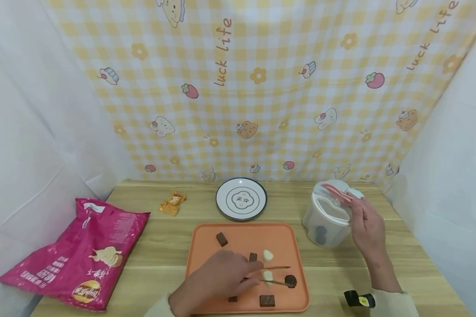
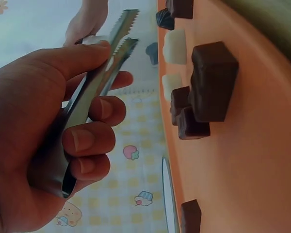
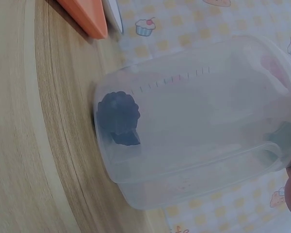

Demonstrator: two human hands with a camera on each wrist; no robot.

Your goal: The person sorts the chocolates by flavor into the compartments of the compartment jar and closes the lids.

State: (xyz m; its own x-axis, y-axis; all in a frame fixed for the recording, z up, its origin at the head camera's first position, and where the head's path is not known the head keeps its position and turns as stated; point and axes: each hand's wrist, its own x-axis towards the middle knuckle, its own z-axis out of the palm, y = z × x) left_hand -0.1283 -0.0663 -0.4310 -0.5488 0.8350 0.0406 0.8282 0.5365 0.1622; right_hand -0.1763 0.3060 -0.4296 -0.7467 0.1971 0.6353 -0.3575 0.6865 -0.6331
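Gripping tongs, left hand, sawtooth tips clear from left wrist alone

A hand could pass over the table between the chip bag, which blocks its left edge, and the tray. The plate stands in the way mid far edge. Right of the tray, the lane narrows beside the tub; the left hand bars the tray's near-left corner.
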